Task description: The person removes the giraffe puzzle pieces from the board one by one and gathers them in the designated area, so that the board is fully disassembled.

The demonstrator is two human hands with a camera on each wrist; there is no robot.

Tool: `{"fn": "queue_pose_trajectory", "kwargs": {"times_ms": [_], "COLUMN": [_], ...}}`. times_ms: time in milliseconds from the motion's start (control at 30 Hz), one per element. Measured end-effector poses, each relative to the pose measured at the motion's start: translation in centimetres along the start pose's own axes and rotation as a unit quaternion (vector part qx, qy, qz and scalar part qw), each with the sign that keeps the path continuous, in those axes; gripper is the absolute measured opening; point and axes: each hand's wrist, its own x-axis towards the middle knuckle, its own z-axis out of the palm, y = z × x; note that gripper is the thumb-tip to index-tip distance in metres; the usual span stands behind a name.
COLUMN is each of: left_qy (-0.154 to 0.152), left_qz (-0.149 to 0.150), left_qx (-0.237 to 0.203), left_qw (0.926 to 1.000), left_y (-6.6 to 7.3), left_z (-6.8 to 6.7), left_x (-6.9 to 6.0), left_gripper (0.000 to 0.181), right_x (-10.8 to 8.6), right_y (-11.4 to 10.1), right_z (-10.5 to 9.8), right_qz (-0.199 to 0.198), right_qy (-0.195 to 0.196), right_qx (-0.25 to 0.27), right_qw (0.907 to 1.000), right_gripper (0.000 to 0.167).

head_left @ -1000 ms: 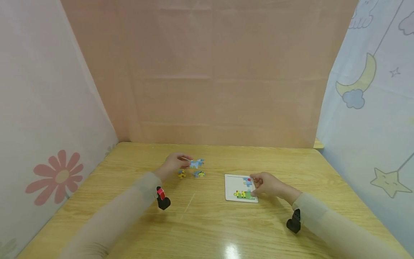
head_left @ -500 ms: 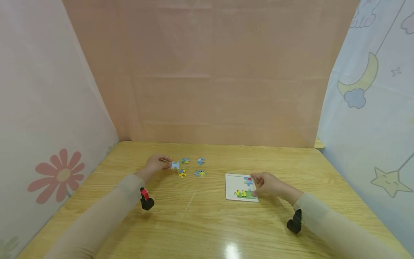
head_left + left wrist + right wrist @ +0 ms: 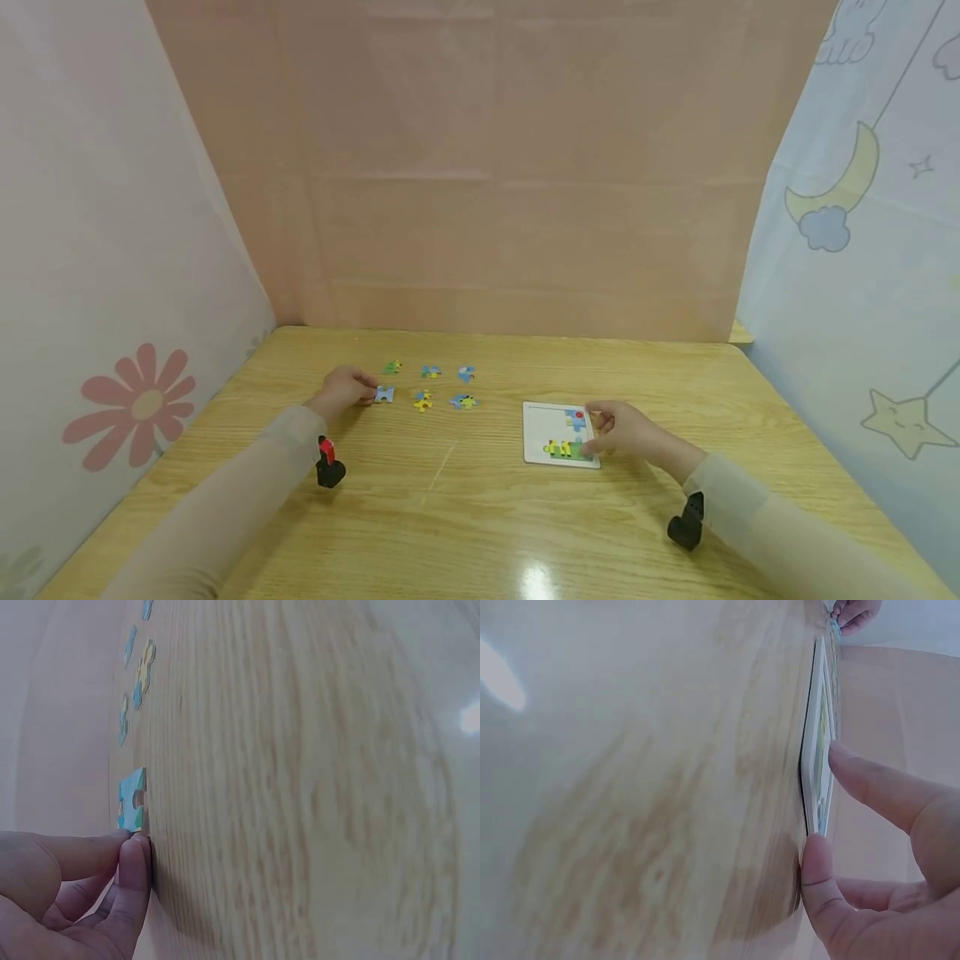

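A light blue jigsaw piece [image 3: 385, 394] lies low over the table at the left, pinched at its edge between the thumb and a finger of my left hand [image 3: 346, 390]. The left wrist view shows this jigsaw piece [image 3: 133, 796] jutting past the fingertips. Farther right, a white puzzle tray [image 3: 536, 433] lies flat, with a few blue, yellow and green pieces fitted along its right and near sides. My right hand [image 3: 626, 433] holds the tray's right edge, its fingertips partly over those pieces. In the right wrist view the tray [image 3: 817, 735] appears edge-on.
Loose pieces lie near the left hand: a green one [image 3: 392, 367], a blue-yellow one [image 3: 431, 372], a blue one [image 3: 467, 374], a yellow one [image 3: 423, 402] and a blue-yellow one [image 3: 464, 402]. A tan backdrop [image 3: 487, 208] stands behind the table [image 3: 480, 500].
My left hand has carried the light blue piece leftward and down to the table beside the other loose pieces, uncovering those behind it. The right hand and tray have stayed in place.
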Motion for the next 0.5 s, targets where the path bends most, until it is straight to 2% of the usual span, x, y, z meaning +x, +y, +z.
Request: {"fn": "queue_pose_trajectory", "kwargs": {"times_ms": [133, 367, 500], "left_qy": [-0.008, -0.003, 0.002], "left_qz": [0.008, 0.005, 0.003], "left_qx": [0.011, 0.035, 0.049], "left_qw": [0.9999, 0.9994, 0.9988], "left_y": [-0.2, -0.9, -0.8], "left_z": [-0.6, -1.4, -1.5], "left_x": [0.1, 0.4, 0.3], "left_gripper": [0.022, 0.020, 0.021], "right_x": [0.2, 0.4, 0.3], "right_y": [0.0, -0.1, -0.4], "right_z": [0.4, 0.7, 0.7], "right_qz": [0.005, 0.004, 0.004], "right_qy": [0.009, 0.004, 0.009], "right_qx": [-0.017, -0.029, -0.038], "right_qw": [0.9998, 0.9996, 0.9992], "right_gripper": [0.094, 0.097, 0.097]}}
